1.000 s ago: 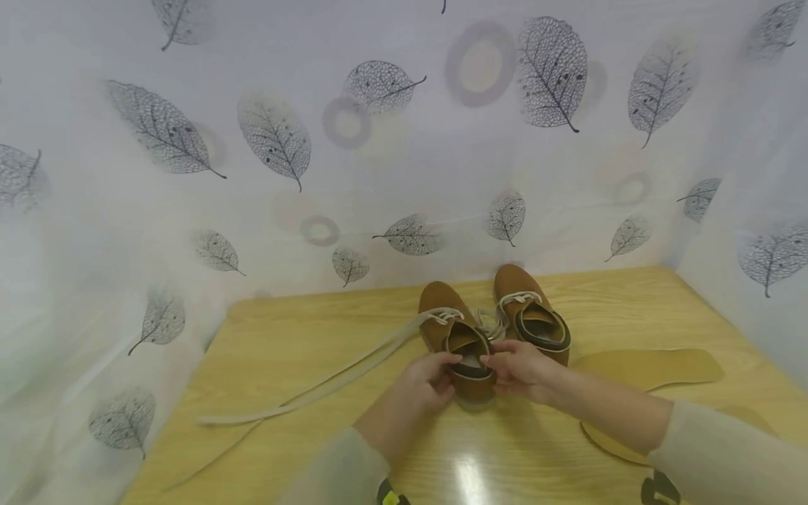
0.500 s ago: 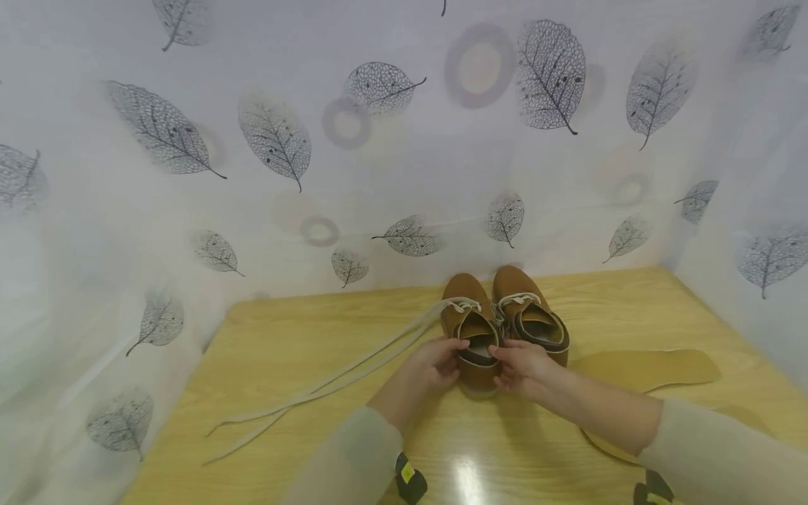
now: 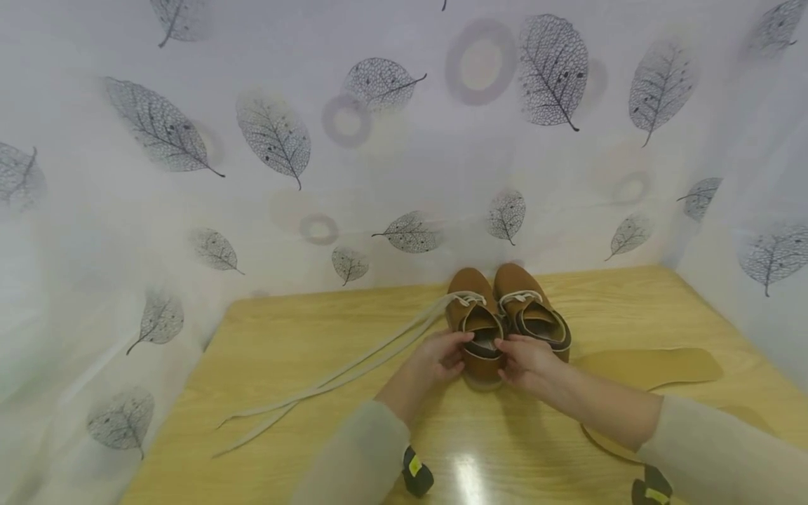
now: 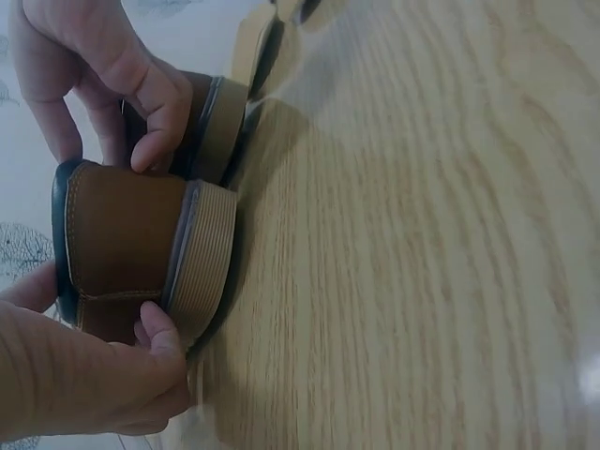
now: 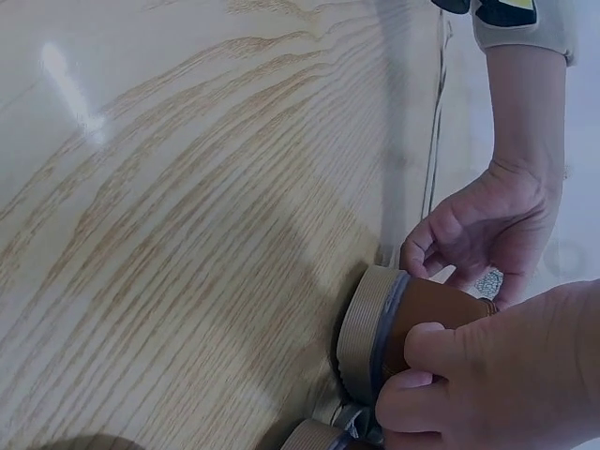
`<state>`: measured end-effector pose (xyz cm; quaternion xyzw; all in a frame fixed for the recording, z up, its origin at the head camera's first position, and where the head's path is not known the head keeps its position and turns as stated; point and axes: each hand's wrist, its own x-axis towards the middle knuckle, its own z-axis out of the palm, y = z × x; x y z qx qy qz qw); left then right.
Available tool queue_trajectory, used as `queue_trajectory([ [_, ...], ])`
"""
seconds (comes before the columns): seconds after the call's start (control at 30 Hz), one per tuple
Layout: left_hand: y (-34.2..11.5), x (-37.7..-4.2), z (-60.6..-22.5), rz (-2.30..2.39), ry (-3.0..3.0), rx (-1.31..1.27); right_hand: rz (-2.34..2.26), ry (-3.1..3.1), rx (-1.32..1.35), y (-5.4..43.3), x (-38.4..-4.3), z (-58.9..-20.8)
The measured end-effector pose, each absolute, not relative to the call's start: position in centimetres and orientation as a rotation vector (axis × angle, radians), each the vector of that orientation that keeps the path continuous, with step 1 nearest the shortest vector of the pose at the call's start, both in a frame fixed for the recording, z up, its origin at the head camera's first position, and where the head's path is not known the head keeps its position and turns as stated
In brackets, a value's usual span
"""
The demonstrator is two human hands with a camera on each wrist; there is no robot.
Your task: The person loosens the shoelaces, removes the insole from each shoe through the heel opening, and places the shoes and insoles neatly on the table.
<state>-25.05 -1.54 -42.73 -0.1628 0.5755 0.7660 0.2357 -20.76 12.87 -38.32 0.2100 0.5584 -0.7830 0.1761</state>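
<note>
— Where is the left shoe (image 3: 477, 335)?
— On the wooden table (image 3: 303, 344), its side against the right shoe (image 3: 532, 317); both hands grasp its heel.
— Which fingers?
— Left hand (image 3: 438, 356) pinches the heel's left side; right hand (image 3: 527, 362) curls round the other side.
— Around it?
— Long laces (image 3: 341, 375) trail left; two insoles (image 3: 650, 365) lie right.

The shoe (image 3: 481, 335) looks like matt brown suede with a ribbed rubbery sole and flat cloth laces (image 3: 341, 375), on a glossy wood-grain table (image 3: 303, 337).
</note>
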Motion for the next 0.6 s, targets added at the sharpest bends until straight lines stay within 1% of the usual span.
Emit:
queue_trajectory([
  [0.2, -2.5, -23.4, -42.3, 2.07, 1.618, -0.41, -2.253, 1.532, 0.61, 13.1, -19.8, -37.2],
  [0.37, -4.0, -21.4, -40.7, 2.085, 1.541, -0.345, -2.279, 1.651, 0.572, 13.0, -18.5, -35.7],
  [0.47, -5.0, -20.2, -39.9, 2.076, 1.576, -0.271, -2.265, 1.777, 0.478, 12.8, -17.7, -35.1],
  [0.6, -6.5, -18.9, -39.7, 2.025, 1.77, -0.137, -2.126, 2.083, 0.313, 12.5, -16.3, -34.7],
])
